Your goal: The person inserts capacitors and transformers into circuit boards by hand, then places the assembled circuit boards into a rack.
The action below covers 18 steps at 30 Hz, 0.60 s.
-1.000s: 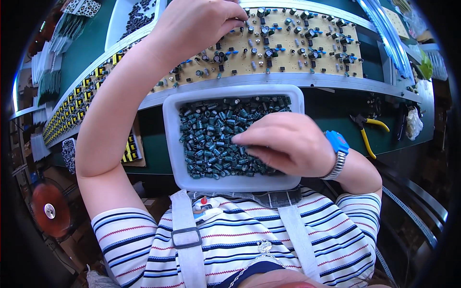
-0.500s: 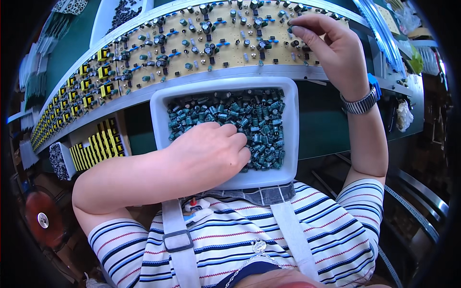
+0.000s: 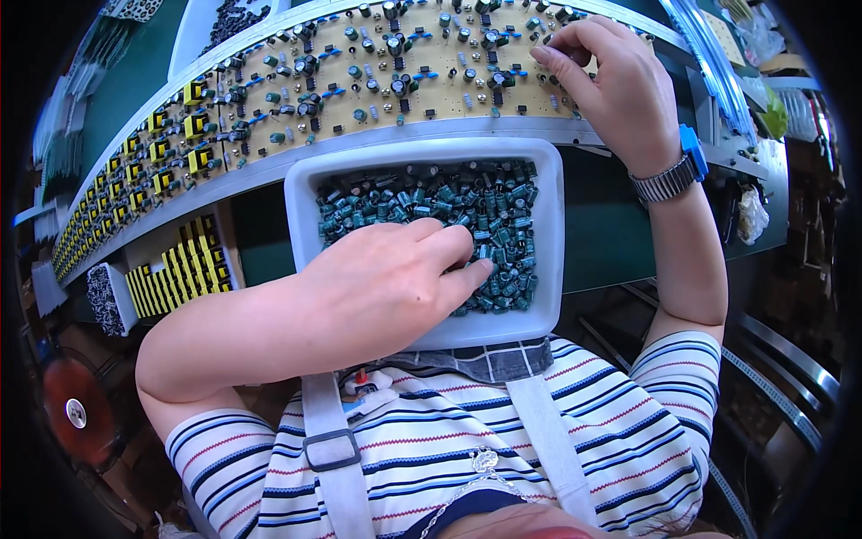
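My left hand (image 3: 395, 274) reaches over a white plastic tray (image 3: 289, 211) full of small green cylindrical capacitors (image 3: 507, 234). Its fingers are bent down among them, with the thumb stretched beside the curled forefinger; what the fingertips grip is hidden. Above the far right part of a tan circuit board panel (image 3: 346, 99), my right hand (image 3: 620, 85) has thumb and forefinger brought together just over the parts. Whether a capacitor sits between those tips cannot be made out. Rows of capacitors, blue parts and black chips stand upright on the panel.
Yellow-and-black components (image 3: 195, 94) fill the panel's left side, and more lie in a box (image 3: 184, 274) below it. A white bin (image 3: 193, 40) of black parts stands at the back left. A metal rail (image 3: 431, 133) edges the panel; clear tubes (image 3: 714, 76) lie at far right.
My left thumb has moved out from under the fingers, while the hand stays in the tray. The green capacitor seen at my right fingertips before no longer shows there; that hand has dropped slightly.
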Each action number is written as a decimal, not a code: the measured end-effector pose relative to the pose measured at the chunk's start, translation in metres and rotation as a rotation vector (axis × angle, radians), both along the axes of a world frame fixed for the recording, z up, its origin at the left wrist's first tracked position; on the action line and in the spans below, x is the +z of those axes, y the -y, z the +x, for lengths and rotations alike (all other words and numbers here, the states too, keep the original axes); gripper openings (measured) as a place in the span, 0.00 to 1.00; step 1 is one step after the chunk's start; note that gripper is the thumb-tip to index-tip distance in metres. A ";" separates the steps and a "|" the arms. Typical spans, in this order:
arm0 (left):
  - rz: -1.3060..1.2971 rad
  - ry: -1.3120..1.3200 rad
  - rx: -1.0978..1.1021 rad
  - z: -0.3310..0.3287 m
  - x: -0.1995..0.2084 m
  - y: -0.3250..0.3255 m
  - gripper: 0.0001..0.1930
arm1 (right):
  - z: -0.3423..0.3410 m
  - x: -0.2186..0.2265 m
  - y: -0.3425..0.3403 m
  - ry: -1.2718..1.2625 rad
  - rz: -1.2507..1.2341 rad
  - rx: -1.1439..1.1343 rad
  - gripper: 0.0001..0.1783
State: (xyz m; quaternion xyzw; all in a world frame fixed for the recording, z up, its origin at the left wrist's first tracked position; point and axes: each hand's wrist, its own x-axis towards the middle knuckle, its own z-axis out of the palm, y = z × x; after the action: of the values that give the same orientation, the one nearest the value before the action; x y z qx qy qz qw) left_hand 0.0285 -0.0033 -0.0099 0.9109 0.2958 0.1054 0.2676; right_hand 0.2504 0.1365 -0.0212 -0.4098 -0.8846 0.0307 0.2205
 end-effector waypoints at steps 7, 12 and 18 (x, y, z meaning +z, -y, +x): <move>-0.100 0.048 -0.001 -0.005 0.010 -0.008 0.15 | 0.002 -0.006 -0.003 0.012 0.086 0.023 0.12; 0.015 0.253 0.156 -0.007 0.006 -0.022 0.12 | 0.000 0.004 0.007 0.052 0.108 0.045 0.11; -0.077 0.211 0.480 -0.023 0.022 -0.068 0.12 | -0.006 0.023 0.053 -0.047 -0.015 0.223 0.10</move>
State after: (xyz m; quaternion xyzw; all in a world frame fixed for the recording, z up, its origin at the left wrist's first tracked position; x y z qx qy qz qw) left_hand 0.0055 0.0642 0.0125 0.7877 0.4777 0.2489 0.2990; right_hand 0.2442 0.0834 0.0023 -0.3098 -0.9190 0.0712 0.2332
